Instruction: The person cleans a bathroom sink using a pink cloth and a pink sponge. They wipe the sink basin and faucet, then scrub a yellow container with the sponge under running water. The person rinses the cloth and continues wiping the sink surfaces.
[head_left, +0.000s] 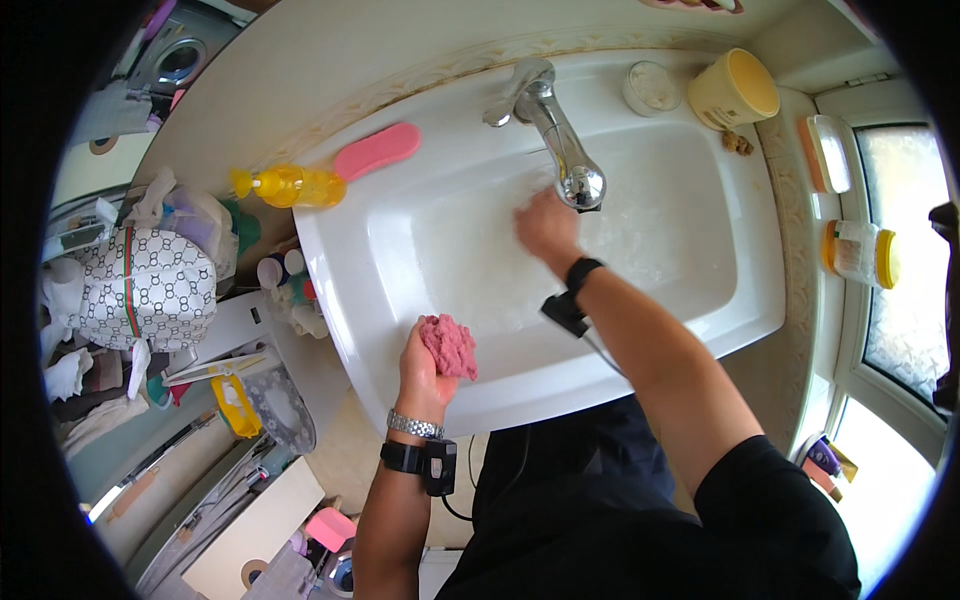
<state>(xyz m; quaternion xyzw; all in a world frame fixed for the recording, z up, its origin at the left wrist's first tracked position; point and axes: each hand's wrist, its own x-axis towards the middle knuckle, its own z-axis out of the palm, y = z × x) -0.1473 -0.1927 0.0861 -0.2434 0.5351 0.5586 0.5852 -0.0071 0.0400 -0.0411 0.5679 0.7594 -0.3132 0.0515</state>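
My left hand is over the near left rim of a white ceramic washbasin. In its palm sits a crumpled pink cloth, wadded and wet-looking. My right hand reaches into the basin, just left of the spout of a chrome mixer tap. It is blurred, and the fingertips are hard to make out, so what it holds, if anything, does not show. A thin layer of cloudy water seems to lie on the basin floor.
A yellow pump bottle and a pink soap-box-like case lie along the left rim. At the back right are a glass bowl and a yellow tub. Jars line the windowsill. A patterned bag stands left.
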